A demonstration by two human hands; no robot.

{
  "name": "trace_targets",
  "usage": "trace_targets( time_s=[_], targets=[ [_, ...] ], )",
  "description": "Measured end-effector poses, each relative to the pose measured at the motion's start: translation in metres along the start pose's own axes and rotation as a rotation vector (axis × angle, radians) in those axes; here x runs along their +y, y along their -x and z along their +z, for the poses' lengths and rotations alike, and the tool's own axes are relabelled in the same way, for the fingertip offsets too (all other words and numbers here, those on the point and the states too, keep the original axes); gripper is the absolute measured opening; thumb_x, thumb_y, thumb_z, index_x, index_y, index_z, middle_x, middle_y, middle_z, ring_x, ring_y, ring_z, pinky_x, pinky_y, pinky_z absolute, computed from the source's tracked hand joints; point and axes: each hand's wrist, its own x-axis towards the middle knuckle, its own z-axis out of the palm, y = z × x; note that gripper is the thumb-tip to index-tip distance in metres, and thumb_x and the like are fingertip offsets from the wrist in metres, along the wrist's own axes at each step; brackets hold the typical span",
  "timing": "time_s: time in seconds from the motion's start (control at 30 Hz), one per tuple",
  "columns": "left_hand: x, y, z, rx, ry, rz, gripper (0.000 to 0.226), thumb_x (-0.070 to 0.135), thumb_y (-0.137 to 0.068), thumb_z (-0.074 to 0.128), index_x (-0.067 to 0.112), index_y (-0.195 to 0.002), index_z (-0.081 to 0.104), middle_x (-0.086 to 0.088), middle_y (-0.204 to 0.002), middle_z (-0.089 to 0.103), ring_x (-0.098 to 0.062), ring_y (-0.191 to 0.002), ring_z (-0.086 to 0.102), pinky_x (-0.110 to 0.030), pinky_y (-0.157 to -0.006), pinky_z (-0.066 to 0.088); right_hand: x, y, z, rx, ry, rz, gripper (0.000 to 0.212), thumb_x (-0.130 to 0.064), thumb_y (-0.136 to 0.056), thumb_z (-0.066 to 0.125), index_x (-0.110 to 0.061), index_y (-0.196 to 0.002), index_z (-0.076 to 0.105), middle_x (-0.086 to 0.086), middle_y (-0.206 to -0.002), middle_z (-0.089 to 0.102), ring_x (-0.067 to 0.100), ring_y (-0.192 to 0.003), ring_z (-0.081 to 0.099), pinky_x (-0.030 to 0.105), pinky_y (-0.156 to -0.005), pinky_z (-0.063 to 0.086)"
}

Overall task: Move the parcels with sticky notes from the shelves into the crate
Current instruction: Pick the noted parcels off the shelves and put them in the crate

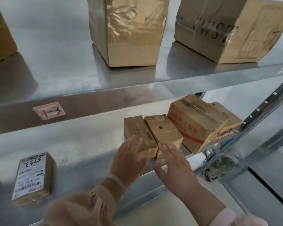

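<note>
Metal shelf [82,144], tagged 1-3: two small parcels [138,136] side by side near its front edge. Left hand [129,158] rests open on one; right hand [175,162] open alongside, seemingly checking. No sticky note or crate visible.

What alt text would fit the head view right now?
Both bare hands reach two small brown cardboard parcels lying side by side on the lower metal shelf: left hand on the left one, right hand open beside them. Larger cardboard boxes stand on the shelf above.
</note>
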Motion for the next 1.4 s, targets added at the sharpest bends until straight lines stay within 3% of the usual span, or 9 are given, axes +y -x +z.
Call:
trace_targets(
  time_s=[0.2,0.37,0.57,0.73,0.87,1.07,1.23,1.3,1.4],
  targets=[
    [-0.021,-0.021,0.027,-0.177,-0.185,0.051,0.057,0.052,-0.099,0.020,0.027,-0.148,0.034,0.003,-0.159,0.025,-0.019,-0.145,0.022,-0.035,-0.121,0.019,0.009,-0.042,0.009,-0.038,-0.056,0.017,0.068,-0.058,-0.092,0.045,-0.030,-0.151,0.024,-0.007,-0.160,0.019,0.014,-0.148,0.011,0.036,-0.119,0.011],
    [-0.040,-0.004,0.014,0.007,0.162,-0.260,0.056,0.065,-0.091,0.031,0.033,-0.135,0.045,0.010,-0.133,0.050,-0.009,-0.112,0.050,-0.023,-0.102,0.039,-0.003,-0.065,0.022,-0.047,-0.091,-0.107,0.064,-0.055,-0.093,0.046,-0.027,-0.148,0.031,-0.005,-0.156,0.030,0.017,-0.144,0.026,0.042,-0.118,0.025],
    [-0.045,0.001,-0.010,-0.017,0.748,-0.625,0.041,0.047,-0.092,0.053,0.035,-0.130,0.044,0.003,-0.121,0.062,-0.013,-0.104,0.064,-0.029,-0.090,0.055,-0.031,-0.079,0.048,-0.354,-0.149,-0.308,0.050,-0.048,-0.097,0.042,-0.037,-0.146,0.033,-0.013,-0.158,0.021,0.011,-0.146,0.014,0.034,-0.118,0.009],
    [-0.061,0.017,-0.020,0.012,0.765,-0.745,0.051,0.026,-0.100,0.049,0.039,-0.144,0.026,0.000,-0.129,0.053,-0.027,-0.118,0.058,-0.044,-0.101,0.050,-0.043,-0.085,0.053,-0.276,-0.386,-0.160,0.051,-0.035,-0.096,0.046,-0.037,-0.145,0.030,-0.017,-0.154,0.026,0.008,-0.141,0.026,0.023,-0.110,0.018],
    [-0.075,0.033,-0.026,0.092,0.759,-0.812,0.044,0.016,-0.101,0.046,0.037,-0.140,0.038,-0.005,-0.127,0.059,-0.026,-0.109,0.062,-0.039,-0.089,0.057,-0.053,-0.086,0.062,-0.487,-0.493,-0.138,0.056,-0.041,-0.089,0.046,-0.041,-0.144,0.031,-0.014,-0.147,0.037,0.008,-0.132,0.039,0.027,-0.108,0.034],
    [-0.083,0.046,-0.039,0.204,0.769,-0.823,0.042,0.031,-0.087,0.070,0.029,-0.126,0.054,0.002,-0.116,0.065,-0.006,-0.094,0.068,-0.022,-0.078,0.057,-0.069,-0.080,0.071,-0.552,-0.457,-0.284,0.059,-0.038,-0.087,0.041,-0.045,-0.145,0.029,-0.020,-0.154,0.024,-0.002,-0.137,0.019,0.025,-0.114,0.017],
    [-0.101,0.053,-0.043,0.225,0.936,-0.967,0.044,0.031,-0.083,0.068,0.022,-0.125,0.059,-0.004,-0.114,0.071,-0.021,-0.100,0.069,-0.042,-0.092,0.055,-0.053,-0.086,0.061,-0.308,-0.324,-0.259,0.056,-0.035,-0.093,0.046,-0.038,-0.147,0.030,-0.013,-0.157,0.024,0.007,-0.144,0.018,0.023,-0.111,0.010],
    [-0.102,0.053,-0.047,0.198,0.927,-0.952,0.033,0.030,-0.086,0.063,0.023,-0.118,0.064,-0.004,-0.114,0.073,-0.018,-0.098,0.071,-0.035,-0.085,0.057,-0.031,-0.098,0.051,-0.093,-0.188,-0.209,0.060,-0.036,-0.090,0.054,-0.032,-0.146,0.033,-0.004,-0.158,0.025,0.017,-0.146,0.018,0.032,-0.117,0.013],
    [-0.103,0.048,-0.047,0.173,0.817,-0.946,0.058,0.033,-0.076,0.059,0.026,-0.133,0.054,-0.004,-0.120,0.069,-0.026,-0.109,0.065,-0.049,-0.100,0.048,0.006,-0.117,0.036,0.131,0.012,-0.079,0.068,-0.049,-0.085,0.056,-0.023,-0.144,0.036,0.010,-0.154,0.033,0.033,-0.143,0.024,0.051,-0.117,0.021]
  ],
)
